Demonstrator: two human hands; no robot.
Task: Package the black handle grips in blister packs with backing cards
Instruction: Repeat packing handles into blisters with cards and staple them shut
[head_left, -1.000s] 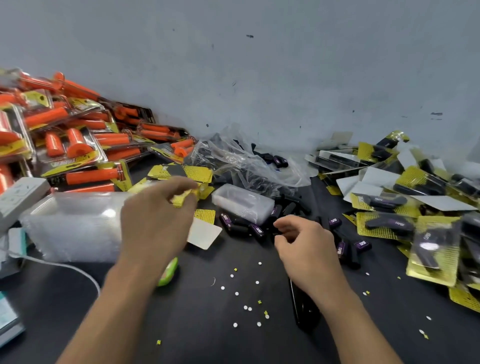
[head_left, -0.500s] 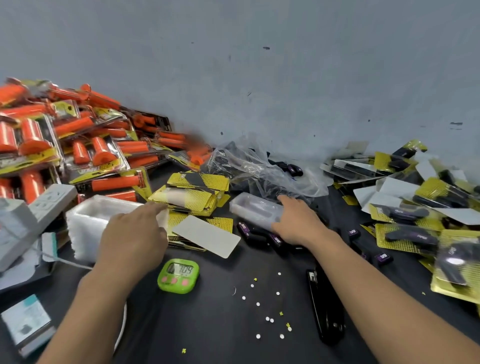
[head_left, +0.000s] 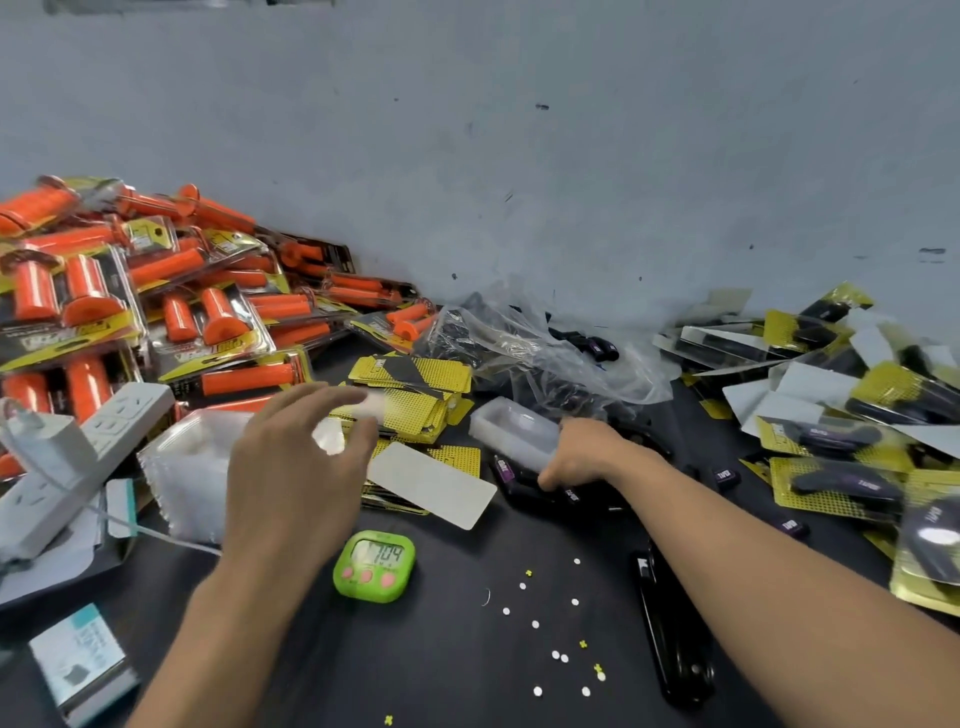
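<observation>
Dark surface (head_left: 467, 649), grey wall behind. Right hand (head_left: 584, 457) curls round black handle grips (head_left: 511, 475) beside clear blister (head_left: 511, 428). Left hand (head_left: 296, 467) blurred over backing cards (head_left: 415, 415), fingers loosely apart; cannot tell whether it holds anything.

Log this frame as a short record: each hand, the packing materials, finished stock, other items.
left hand: blurred, fingers spread above blister stack; hold unclear
right hand: down on loose grips, beside clear tray; grasp hidden
cards: yellow pile between the hands, one white card in front
black packs: heap at right
orange packs: heap at left
timer: green, between the forearms
</observation>
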